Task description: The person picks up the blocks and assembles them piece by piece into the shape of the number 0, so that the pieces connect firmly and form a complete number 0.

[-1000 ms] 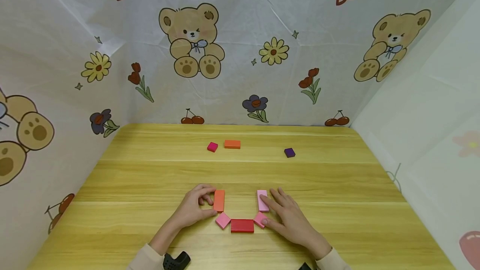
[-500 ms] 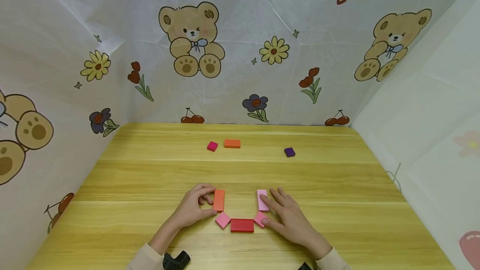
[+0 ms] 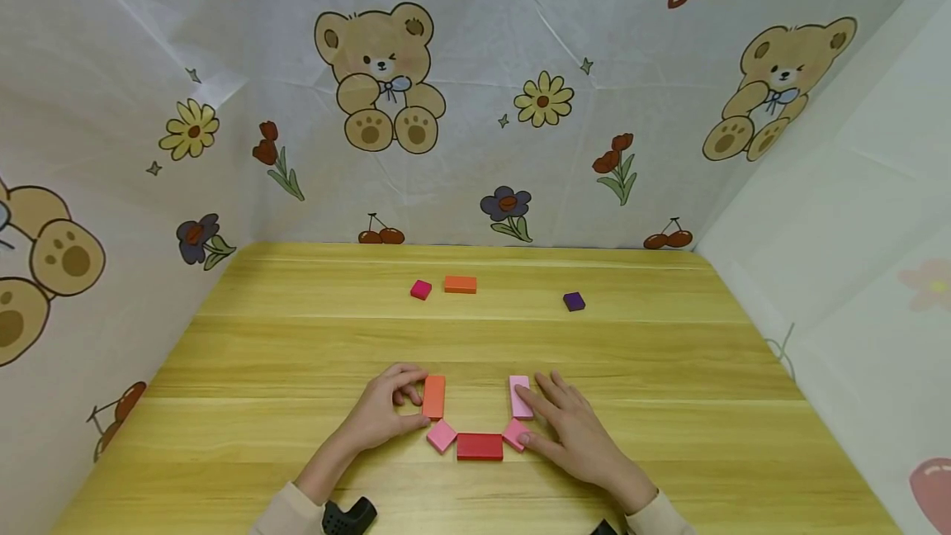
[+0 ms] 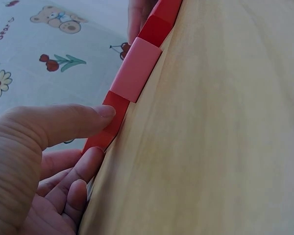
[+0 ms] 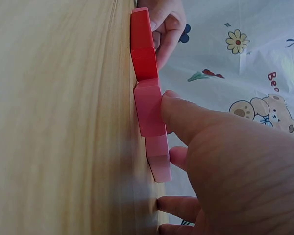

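Observation:
In the head view, an orange rectangular block point(image 3: 434, 397) lies at the upper left of a U-shaped row of blocks. My left hand point(image 3: 382, 409) holds it between thumb and curled index finger at its two ends. My right hand point(image 3: 577, 434) lies fairly straight-fingered; its index fingertip rests on a pale pink rectangular block point(image 3: 518, 407) and its thumb touches a pink square block point(image 3: 511, 433). Another pink square block point(image 3: 442, 437) sits turned cornerwise below the orange one. A red rectangular block point(image 3: 480, 447) forms the bottom, between the two pink squares.
Farther back on the wooden table point(image 3: 312, 337) lie a magenta square block point(image 3: 421, 291), a second orange block point(image 3: 461, 285) and a dark purple block point(image 3: 574, 301). A black object point(image 3: 350, 516) shows by the left sleeve. Bear-print cloth point(image 3: 461, 180) surrounds the table.

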The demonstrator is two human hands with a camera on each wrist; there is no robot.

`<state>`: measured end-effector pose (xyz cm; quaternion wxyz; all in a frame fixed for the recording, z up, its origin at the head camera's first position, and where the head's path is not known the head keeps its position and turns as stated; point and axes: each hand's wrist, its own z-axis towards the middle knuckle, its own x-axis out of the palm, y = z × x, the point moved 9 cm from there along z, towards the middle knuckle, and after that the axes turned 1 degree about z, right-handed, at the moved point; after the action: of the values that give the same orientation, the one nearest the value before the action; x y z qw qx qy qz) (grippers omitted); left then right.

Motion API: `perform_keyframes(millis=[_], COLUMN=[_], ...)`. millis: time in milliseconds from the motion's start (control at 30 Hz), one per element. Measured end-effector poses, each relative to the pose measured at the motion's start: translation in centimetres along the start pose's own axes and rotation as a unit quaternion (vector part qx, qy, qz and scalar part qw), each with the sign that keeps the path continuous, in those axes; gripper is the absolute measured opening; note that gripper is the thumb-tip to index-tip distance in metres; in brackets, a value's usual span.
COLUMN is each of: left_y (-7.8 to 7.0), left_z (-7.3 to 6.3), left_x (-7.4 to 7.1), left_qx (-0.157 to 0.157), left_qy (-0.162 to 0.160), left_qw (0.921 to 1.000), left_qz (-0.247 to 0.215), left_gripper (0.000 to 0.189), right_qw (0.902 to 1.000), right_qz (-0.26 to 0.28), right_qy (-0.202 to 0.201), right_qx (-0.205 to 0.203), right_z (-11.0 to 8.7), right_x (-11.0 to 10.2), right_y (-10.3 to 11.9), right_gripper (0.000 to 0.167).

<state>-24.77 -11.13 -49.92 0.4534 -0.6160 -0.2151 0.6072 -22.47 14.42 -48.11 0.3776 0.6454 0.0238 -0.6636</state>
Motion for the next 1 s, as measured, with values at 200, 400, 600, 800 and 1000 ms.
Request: perform_keyframes(millis=[200,400,600,800,1000], left_y=[-0.1,-0.1,0.0,-0.4,-1.3], left_z=[0.0,0.0,-0.1,-0.4,-1.2], left_x=[0.0,0.0,-0.2,-0.5,-1.1], left_qx=[0.003,0.007,0.007,0.021,0.029], left_qy=[0.000,-0.001,0.003,0.006,-0.049], left_qw=[1.0000,1.0000,1.0000,0.9994,0.9971], left_qz=[0.002,0.005,0.002,-0.027,-0.051], left_gripper=[0.062,0.062,0.066,0.064,0.050], right_qw=[1.0000,1.0000,1.0000,1.0000,1.0000], right_qz=[-0.001,-0.002,-0.003,-0.004,-0.005], right_qy=[0.000,0.002,0.002,0.003,0.007], right_qx=[0.001,0.001,0.000,-0.001,0.004], right_z=[0.0,-0.1,0.0,0.1,0.0], right_x=[0.0,0.0,0.1,0.1,0.1], right_y=[0.0,-0.1,-0.1,0.0,-0.2], right_gripper=[0.063,0.063,0.063,0.063,0.063])
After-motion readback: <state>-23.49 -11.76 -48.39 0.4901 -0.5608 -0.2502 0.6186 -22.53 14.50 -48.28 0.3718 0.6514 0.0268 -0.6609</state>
